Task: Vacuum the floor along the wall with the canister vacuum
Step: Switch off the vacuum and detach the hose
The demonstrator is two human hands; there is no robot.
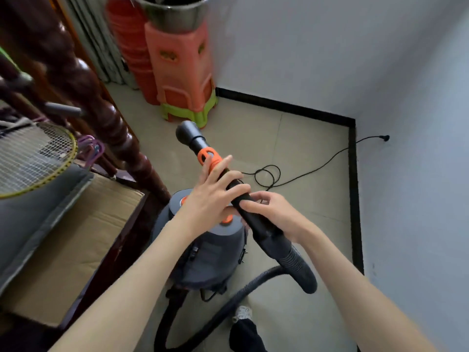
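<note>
I see my left hand (213, 196) curled over the wand (243, 207), fingers (234, 177) loosely spread; my right hand (274, 212) pinches it lower down. The nozzle (187, 134) hangs above the floor (299, 153), vacuum (208, 255) standing below.

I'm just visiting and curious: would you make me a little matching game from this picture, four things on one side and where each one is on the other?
Things:
1. vacuum wand
2. canister vacuum
3. badminton racket
4. metal bucket

Places:
A. on top of the stacked plastic stools
B. on the floor, below the hands
C. held by the left hand and right hand
D. at the left, above the cardboard

Pairs: 1-C, 2-B, 3-D, 4-A
</note>
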